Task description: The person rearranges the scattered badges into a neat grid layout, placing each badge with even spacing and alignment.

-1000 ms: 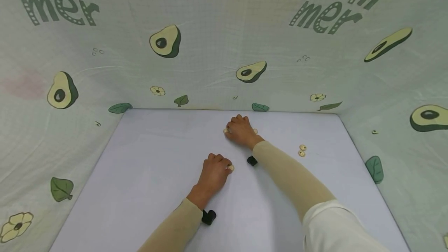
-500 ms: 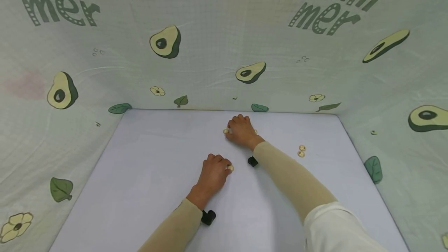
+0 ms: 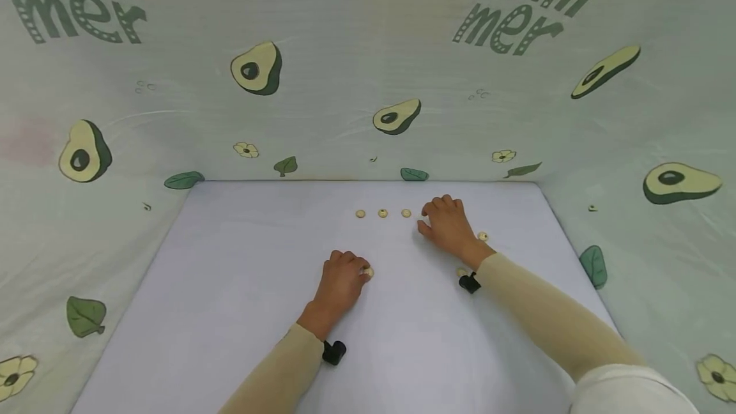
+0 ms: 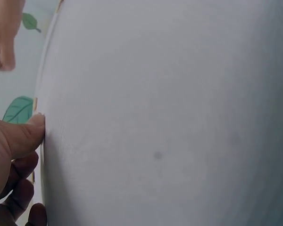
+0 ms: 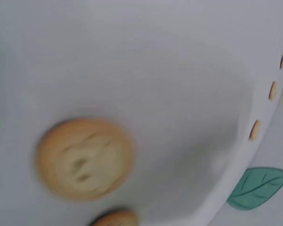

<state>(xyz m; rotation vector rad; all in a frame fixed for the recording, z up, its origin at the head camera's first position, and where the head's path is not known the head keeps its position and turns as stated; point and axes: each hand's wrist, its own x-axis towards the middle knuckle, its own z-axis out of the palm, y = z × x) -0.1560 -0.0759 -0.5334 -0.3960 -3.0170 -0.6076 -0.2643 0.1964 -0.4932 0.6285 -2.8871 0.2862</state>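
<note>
Near the middle of the table, my left hand (image 3: 342,283) pinches a small round cookie (image 3: 368,272) between thumb and fingers. The left wrist view shows that thumb (image 4: 26,136) above curled fingers, the cookie hardly visible there. Further back, my right hand (image 3: 448,225) hovers over the white surface, thumb and fingers apart, holding nothing I can see. Left of it, three cookies (image 3: 383,213) lie spaced in a row. Beside the right wrist is another cookie (image 3: 483,236). In the right wrist view a golden-edged cookie (image 5: 85,160) looms close and blurred, with part of a second cookie (image 5: 115,219) below it.
One more cookie (image 3: 462,271) lies by the black wrist camera (image 3: 469,283), under the right forearm. The white table (image 3: 230,273) ends at a pale cloth backdrop (image 3: 328,82) printed with avocados, leaves and lettering, which also rises on both sides.
My right hand has moved right, away from the row, uncovering its three cookies. A cookie now shows beside the right wrist camera. My left hand keeps its pinch; the head view has shifted slightly.
</note>
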